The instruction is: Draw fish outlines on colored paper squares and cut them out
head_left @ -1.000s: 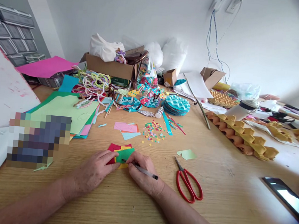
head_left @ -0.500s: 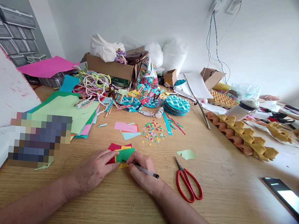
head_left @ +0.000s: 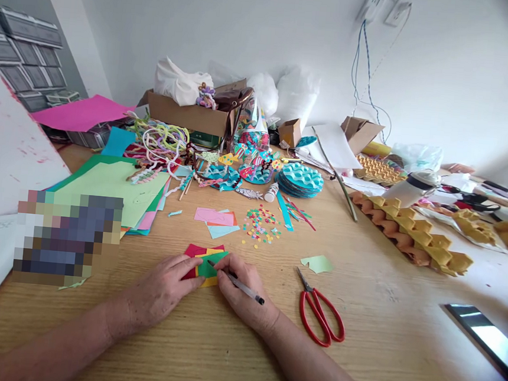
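My right hand (head_left: 243,287) is closed round a pen (head_left: 245,289), whose tip touches a small green paper (head_left: 213,262). That paper lies on a yellow paper (head_left: 210,281) and a red paper (head_left: 192,250). My left hand (head_left: 161,283) rests flat at their left side, fingers apart, its fingertips on the papers. Red-handled scissors (head_left: 315,302) lie to the right of my right hand, with a pale green scrap (head_left: 317,263) just above them.
Beyond the hands lie paper dots (head_left: 262,222), pink paper (head_left: 216,216) and a blue plate stack (head_left: 300,180). Coloured sheets (head_left: 116,181) are at left. An egg tray (head_left: 410,234) and a phone (head_left: 485,335) are at right.
The pen tip has moved up slightly on the green paper, and the pen's back end has shifted a little left and down with my right hand. My left hand has barely moved.
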Demonstrator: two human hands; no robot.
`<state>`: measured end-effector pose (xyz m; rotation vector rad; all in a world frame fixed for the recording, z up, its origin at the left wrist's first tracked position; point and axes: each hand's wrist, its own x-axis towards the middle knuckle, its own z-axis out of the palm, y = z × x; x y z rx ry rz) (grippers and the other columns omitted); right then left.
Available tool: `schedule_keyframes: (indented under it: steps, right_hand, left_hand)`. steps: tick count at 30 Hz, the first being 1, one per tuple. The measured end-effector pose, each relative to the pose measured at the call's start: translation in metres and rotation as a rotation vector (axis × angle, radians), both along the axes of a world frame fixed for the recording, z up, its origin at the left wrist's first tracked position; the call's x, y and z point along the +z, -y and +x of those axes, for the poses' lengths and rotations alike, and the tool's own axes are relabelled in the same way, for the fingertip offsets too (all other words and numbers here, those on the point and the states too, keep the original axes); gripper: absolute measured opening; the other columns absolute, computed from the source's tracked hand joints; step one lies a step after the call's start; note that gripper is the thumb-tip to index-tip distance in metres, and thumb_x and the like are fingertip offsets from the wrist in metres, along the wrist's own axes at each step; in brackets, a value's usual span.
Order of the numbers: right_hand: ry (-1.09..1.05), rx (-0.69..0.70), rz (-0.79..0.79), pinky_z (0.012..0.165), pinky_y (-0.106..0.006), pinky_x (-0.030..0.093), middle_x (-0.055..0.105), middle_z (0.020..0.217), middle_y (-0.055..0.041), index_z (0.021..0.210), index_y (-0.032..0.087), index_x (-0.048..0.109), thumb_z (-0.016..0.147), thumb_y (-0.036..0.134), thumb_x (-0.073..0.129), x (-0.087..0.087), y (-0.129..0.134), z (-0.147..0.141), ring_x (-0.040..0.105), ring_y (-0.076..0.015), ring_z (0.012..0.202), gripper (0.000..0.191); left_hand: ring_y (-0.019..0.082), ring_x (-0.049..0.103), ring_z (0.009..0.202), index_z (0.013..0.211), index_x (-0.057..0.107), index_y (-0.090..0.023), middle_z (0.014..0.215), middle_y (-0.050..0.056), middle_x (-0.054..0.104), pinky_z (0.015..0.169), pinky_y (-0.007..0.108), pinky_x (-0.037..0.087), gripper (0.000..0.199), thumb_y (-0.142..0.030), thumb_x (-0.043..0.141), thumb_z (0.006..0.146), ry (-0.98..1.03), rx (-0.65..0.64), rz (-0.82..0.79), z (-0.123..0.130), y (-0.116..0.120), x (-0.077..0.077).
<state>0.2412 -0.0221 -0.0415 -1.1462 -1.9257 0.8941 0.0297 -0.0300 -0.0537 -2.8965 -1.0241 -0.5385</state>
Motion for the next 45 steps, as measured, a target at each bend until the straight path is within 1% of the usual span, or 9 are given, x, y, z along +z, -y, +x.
schedule_keyframes:
  steps: [6,14,20,24,29,37,42,45]
  right_hand:
    - [0.039,0.008,-0.031,0.053,-0.02,0.034,0.054,0.062,0.003,0.081,0.019,0.056,0.077,0.015,0.047,-0.001,-0.002,-0.002,0.047,-0.0108,0.053,0.011]
    - [0.043,0.01,-0.011,0.051,-0.02,0.033,0.052,0.06,0.0035,0.08,0.018,0.055,0.076,0.014,0.046,-0.003,-0.002,-0.002,0.044,-0.0101,0.051,0.011]
    - [0.021,0.011,0.004,0.051,-0.02,0.031,0.049,0.058,0.0044,0.075,0.018,0.053,0.071,0.009,0.045,-0.001,0.0,0.0,0.042,-0.0098,0.05,0.013]
    - [0.024,0.005,-0.038,0.051,-0.02,0.032,0.049,0.058,0.0041,0.073,0.018,0.053,0.068,0.006,0.044,0.001,0.001,0.001,0.044,-0.0102,0.051,0.015]
    - [0.023,0.008,-0.085,0.052,-0.02,0.033,0.05,0.059,0.004,0.07,0.019,0.052,0.067,0.007,0.045,0.004,0.001,0.002,0.046,-0.0108,0.052,0.014]
    - [-0.01,0.017,-0.105,0.049,-0.02,0.033,0.049,0.056,0.0045,0.068,0.019,0.052,0.065,0.007,0.044,0.003,0.002,0.003,0.045,-0.0104,0.051,0.015]
    - [-0.046,-0.021,-0.097,0.047,-0.019,0.03,0.045,0.053,0.0061,0.073,0.018,0.053,0.071,0.01,0.045,0.001,0.001,0.002,0.039,-0.0094,0.047,0.013]
    - [0.002,-0.024,-0.071,0.049,-0.019,0.032,0.048,0.057,0.0054,0.078,0.018,0.056,0.074,0.011,0.047,-0.003,-0.001,0.0,0.042,-0.0091,0.049,0.012]
  left_hand:
    - [0.023,0.054,0.102,0.108,0.064,-0.02,0.111,0.01,0.061,0.086,0.036,0.05,0.038,-0.011,0.032,0.091,0.01,-0.032,0.051,0.002,0.0,0.007]
    - [0.022,0.055,0.095,0.105,0.065,-0.018,0.106,0.01,0.062,0.08,0.033,0.052,0.04,-0.01,0.028,0.092,-0.013,-0.042,0.11,0.004,0.0,0.011]
    - [0.022,0.054,0.094,0.106,0.065,-0.018,0.106,0.01,0.062,0.081,0.033,0.05,0.039,-0.01,0.029,0.092,-0.008,-0.049,0.08,0.004,0.0,0.014]
    - [0.022,0.054,0.095,0.106,0.064,-0.018,0.108,0.009,0.061,0.082,0.032,0.05,0.036,-0.01,0.032,0.092,-0.001,-0.049,0.072,0.004,0.0,0.012]
    - [0.022,0.053,0.099,0.106,0.064,-0.018,0.109,0.01,0.06,0.085,0.034,0.05,0.038,-0.011,0.029,0.093,0.01,-0.054,0.103,0.003,-0.001,0.009]
    - [0.022,0.054,0.098,0.106,0.064,-0.018,0.105,0.011,0.061,0.083,0.035,0.051,0.036,-0.013,0.03,0.094,0.01,-0.06,0.084,0.003,-0.002,0.008]
    - [0.021,0.054,0.099,0.105,0.064,-0.02,0.11,0.009,0.061,0.085,0.034,0.05,0.037,-0.011,0.031,0.093,0.018,-0.043,0.045,0.004,-0.001,0.01]
    - [0.022,0.055,0.096,0.106,0.065,-0.019,0.108,0.01,0.062,0.082,0.035,0.051,0.039,-0.011,0.029,0.093,-0.005,-0.047,0.042,0.005,-0.001,0.013]
